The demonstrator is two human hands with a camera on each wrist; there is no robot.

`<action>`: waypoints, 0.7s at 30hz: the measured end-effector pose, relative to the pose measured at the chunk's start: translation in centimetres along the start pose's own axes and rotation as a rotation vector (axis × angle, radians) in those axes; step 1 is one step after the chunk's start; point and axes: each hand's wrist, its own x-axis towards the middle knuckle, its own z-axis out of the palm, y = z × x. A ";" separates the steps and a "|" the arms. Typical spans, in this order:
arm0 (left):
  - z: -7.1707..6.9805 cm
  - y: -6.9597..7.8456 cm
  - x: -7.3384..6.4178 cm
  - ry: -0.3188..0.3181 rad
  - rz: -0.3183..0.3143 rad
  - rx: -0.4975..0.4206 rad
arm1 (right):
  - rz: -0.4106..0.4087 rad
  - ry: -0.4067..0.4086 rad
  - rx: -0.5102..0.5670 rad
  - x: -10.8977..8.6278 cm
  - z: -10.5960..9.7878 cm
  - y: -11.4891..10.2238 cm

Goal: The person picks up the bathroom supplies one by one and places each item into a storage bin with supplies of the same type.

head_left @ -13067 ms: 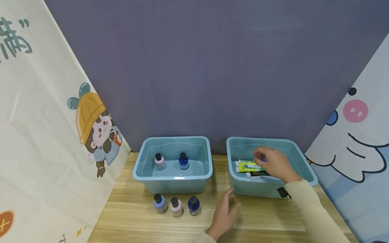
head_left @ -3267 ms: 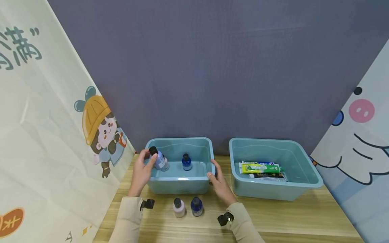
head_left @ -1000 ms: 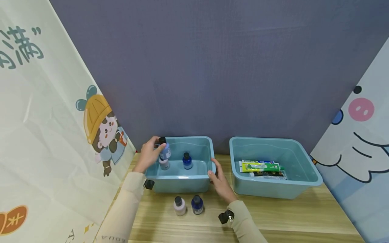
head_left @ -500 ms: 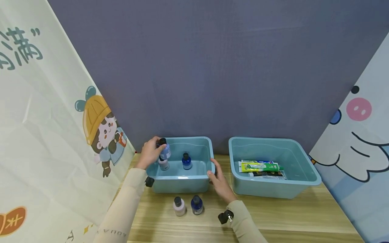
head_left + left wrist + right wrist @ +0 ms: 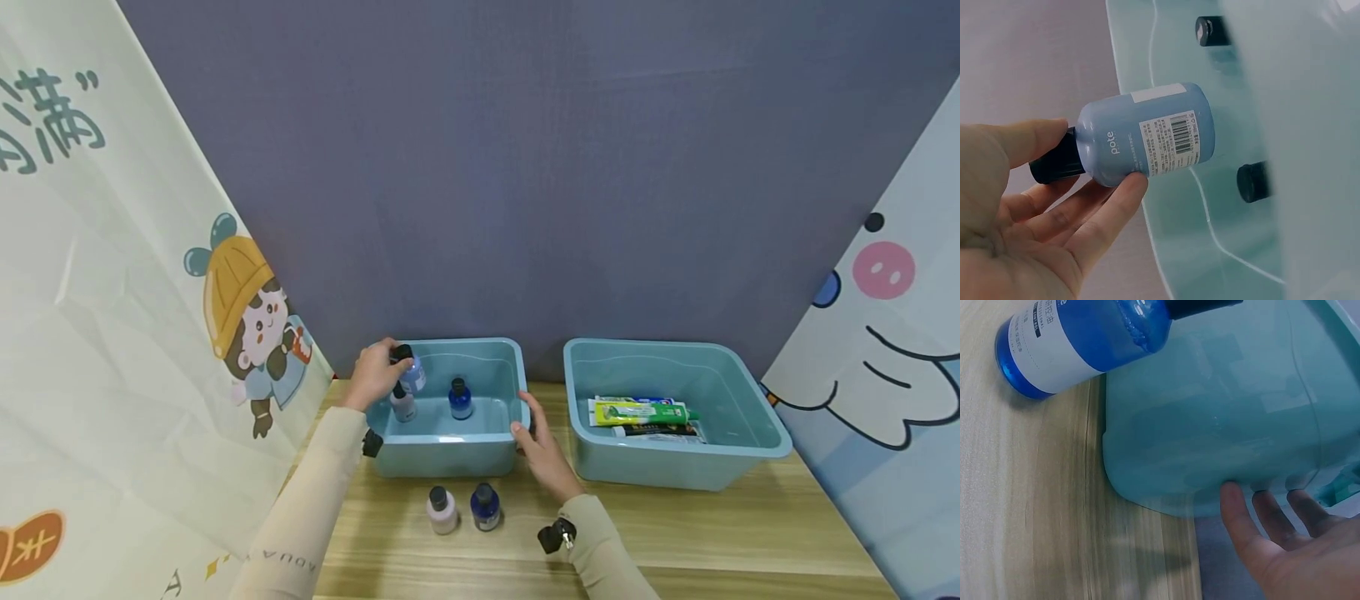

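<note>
My left hand [image 5: 372,372] grips a light blue bottle [image 5: 1147,134] near its black cap, fingertips reaching the shoulder. The bottle sits inside the back left corner of the left blue plastic bin [image 5: 450,438], label showing. Also inside that bin stand a pale pink bottle [image 5: 403,407] and a blue bottle [image 5: 461,402], both black-capped. My right hand [image 5: 547,454] holds the bin's right rim, thumb on top and fingers [image 5: 1235,503] against the outer wall. On the table in front stand another pale pink bottle [image 5: 442,512] and a dark blue bottle [image 5: 486,508].
To the right stands a second blue bin [image 5: 675,471] with several toothpaste tubes [image 5: 641,414] lying in it. Behind both bins rises a grey-purple cloth wall [image 5: 480,167]. Printed panels flank the wooden table [image 5: 675,533] on either side.
Since the oldest frame, my right hand left the right bin for the left bin's rim. My left hand brought the light blue bottle from the table into the bin, lowering it slightly in the last second.
</note>
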 end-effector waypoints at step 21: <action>-0.5 0.2 1.1 -0.053 -0.029 0.006 | -0.014 -0.005 0.014 0.1 0.1 0.3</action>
